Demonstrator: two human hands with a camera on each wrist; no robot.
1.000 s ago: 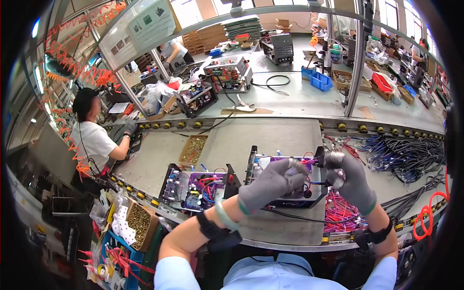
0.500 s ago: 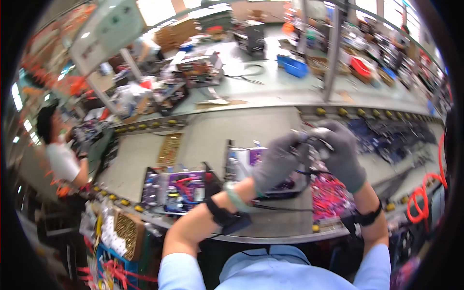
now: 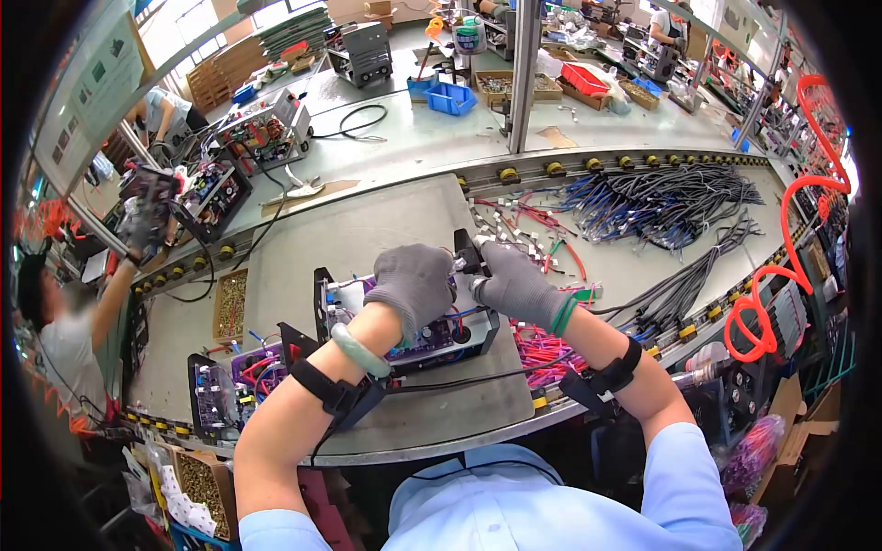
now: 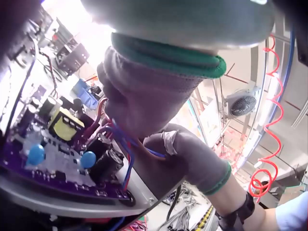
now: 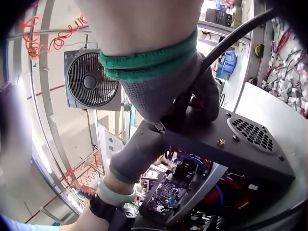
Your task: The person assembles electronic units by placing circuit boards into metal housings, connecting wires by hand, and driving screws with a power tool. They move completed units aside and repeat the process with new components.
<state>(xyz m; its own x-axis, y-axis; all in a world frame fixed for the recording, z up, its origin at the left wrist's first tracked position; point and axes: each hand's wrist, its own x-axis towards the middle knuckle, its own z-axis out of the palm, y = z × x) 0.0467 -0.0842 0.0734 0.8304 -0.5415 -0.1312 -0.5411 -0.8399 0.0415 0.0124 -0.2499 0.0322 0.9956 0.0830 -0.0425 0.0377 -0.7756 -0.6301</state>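
A unit in a black metal frame (image 3: pixel 492 332) stands on the bench, with a purple circuit board (image 4: pixel 72 180) inside. My gloved left hand (image 3: pixel 413 285) is over it with curled fingers, beside the blue and red wires (image 4: pixel 127 149); I cannot tell what its hidden fingertips hold. My gloved right hand (image 3: pixel 519 280) grips a black cable (image 5: pixel 236 41) close to the black end panel (image 5: pixel 216 137), which has a vent grille. Silvery wrapping (image 4: pixel 170 143) shows on a right-hand finger. Both hands meet at this panel.
A second open unit (image 3: pixel 220 395) is at the left. Red and pink wires (image 3: pixel 542 354) lie right of the unit, with dark cable bundles (image 3: pixel 661 207) beyond. A box of small brass parts (image 3: pixel 231 303) lies at the left. An orange coiled hose (image 3: pixel 753 331) hangs at the right.
The head view has turned right, so the bench appears shifted left. My hands, apart at first, have come together at the end panel. A person at the left now raises a dark unit.
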